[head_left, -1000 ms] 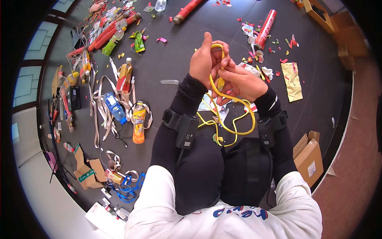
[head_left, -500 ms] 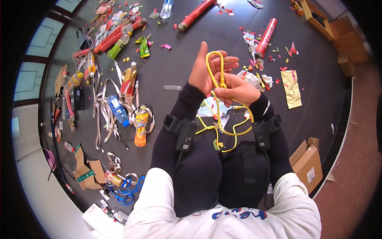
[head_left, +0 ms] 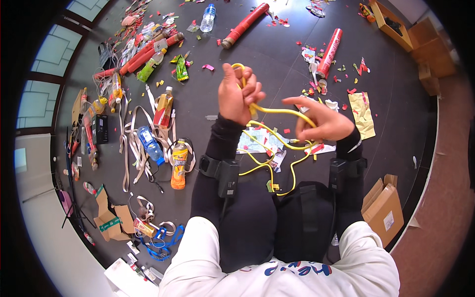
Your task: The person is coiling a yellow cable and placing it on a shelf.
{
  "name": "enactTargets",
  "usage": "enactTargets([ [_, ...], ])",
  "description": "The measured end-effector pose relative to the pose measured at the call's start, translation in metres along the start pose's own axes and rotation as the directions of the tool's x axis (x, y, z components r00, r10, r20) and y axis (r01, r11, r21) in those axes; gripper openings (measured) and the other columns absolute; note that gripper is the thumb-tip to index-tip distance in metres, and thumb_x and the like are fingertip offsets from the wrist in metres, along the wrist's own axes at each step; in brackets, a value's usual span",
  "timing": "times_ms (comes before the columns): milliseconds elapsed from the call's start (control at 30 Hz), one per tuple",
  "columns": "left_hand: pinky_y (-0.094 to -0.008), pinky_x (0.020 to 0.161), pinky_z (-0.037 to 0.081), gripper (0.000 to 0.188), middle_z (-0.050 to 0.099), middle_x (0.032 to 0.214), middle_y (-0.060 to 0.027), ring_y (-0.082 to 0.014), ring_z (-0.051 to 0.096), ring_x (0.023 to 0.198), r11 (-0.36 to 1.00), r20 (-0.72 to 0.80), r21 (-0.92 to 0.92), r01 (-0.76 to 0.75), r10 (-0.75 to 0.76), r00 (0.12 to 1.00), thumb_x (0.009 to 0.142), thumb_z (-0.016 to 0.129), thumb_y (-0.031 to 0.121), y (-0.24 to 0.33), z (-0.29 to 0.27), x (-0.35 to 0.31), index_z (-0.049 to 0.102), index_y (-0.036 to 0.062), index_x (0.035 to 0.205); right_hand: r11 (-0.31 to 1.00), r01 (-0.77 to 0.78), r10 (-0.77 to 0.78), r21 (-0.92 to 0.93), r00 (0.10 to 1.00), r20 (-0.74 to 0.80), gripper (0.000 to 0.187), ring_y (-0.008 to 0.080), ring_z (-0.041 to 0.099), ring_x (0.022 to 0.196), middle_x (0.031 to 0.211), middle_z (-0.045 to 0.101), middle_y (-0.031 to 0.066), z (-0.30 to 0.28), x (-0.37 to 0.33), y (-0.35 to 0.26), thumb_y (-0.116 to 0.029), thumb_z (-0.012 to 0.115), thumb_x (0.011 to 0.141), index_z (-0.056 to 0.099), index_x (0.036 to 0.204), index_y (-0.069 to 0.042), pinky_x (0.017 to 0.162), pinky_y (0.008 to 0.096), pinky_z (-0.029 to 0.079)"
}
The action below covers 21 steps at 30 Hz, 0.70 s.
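Just beyond the person's knees [head_left: 277, 218], a yellow cord [head_left: 282, 111] trails in loops at twelve o'clock and reaches up to the hands. The left hand [head_left: 238, 96], near half past eleven, is curled around it; the right hand [head_left: 326, 121], at one, is loosely open, index finger extended, the cord meeting its fingers. Farther out are a cardboard box [head_left: 381, 208] at three, an orange bottle [head_left: 179, 166] at ten, creased yellow paper [head_left: 362, 119] at half past one and a red tube [head_left: 330, 54] near half past twelve.

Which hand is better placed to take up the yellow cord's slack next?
Probably the right hand: it looks open, and the yellow cord runs up to it, while the left hand is closed around the cord's looped part.
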<state>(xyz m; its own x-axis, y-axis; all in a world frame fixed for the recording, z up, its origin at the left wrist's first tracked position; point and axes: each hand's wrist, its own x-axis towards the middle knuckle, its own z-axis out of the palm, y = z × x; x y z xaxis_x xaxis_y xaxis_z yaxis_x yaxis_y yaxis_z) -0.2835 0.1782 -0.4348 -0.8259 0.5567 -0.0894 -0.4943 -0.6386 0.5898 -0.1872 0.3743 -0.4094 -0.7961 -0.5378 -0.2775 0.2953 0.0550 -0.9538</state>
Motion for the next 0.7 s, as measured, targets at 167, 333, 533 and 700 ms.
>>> enactTargets([
  [167,-0.0163,0.035,0.023,0.045,0.029,0.061,0.0012,-0.0041,0.021,0.041,0.957,0.121,-0.289,0.009,0.027,0.992,0.088,0.029,0.051,0.016,-0.011,-0.002,0.038,0.0076,0.083,0.997,0.055,-0.050,0.046,0.994,-0.101,0.023,0.0071,0.052,0.069,0.072,0.053,0.0013,-0.012,-0.003,0.003,-0.017,0.052,0.087,0.048,0.101,0.001,0.061,0.0202,0.043],
  [333,-0.0192,0.037,0.024,0.041,0.029,0.065,0.0001,-0.0055,0.024,0.044,0.886,0.126,-0.445,-0.128,0.203,0.971,0.091,0.034,0.043,0.041,-0.031,-0.003,0.041,0.0030,0.086,0.938,0.317,-0.310,0.140,0.948,-0.072,0.022,0.0063,0.050,0.063,0.068,0.048,-0.0017,0.002,0.014,0.022,-0.025,0.043,0.092,0.045,0.087,-0.003,0.063,0.0250,0.043],
  [533,-0.0178,0.038,0.026,0.028,0.033,0.068,-0.0001,-0.0047,0.026,0.045,0.969,0.151,-0.149,0.197,-0.175,0.973,0.093,0.038,0.030,0.008,-0.014,0.007,0.044,0.0023,0.090,0.923,0.379,-0.350,-0.057,0.770,-0.533,0.024,0.0044,0.039,0.054,0.064,0.040,-0.0037,-0.004,0.003,0.015,-0.024,0.036,0.094,0.047,0.085,-0.005,0.048,0.0190,0.033],
  [700,-0.0139,0.036,0.022,0.018,0.046,0.092,-0.0062,-0.0023,0.025,0.042,0.959,0.027,0.251,0.128,-0.139,0.990,0.093,0.039,0.023,0.013,-0.016,-0.009,0.046,0.0057,0.091,0.750,0.357,-0.625,-0.557,0.659,-0.419,0.017,0.0233,0.049,0.059,0.064,0.048,0.0115,0.014,0.034,0.002,-0.016,0.048,0.087,0.049,0.080,-0.001,0.053,0.0306,0.039],
])
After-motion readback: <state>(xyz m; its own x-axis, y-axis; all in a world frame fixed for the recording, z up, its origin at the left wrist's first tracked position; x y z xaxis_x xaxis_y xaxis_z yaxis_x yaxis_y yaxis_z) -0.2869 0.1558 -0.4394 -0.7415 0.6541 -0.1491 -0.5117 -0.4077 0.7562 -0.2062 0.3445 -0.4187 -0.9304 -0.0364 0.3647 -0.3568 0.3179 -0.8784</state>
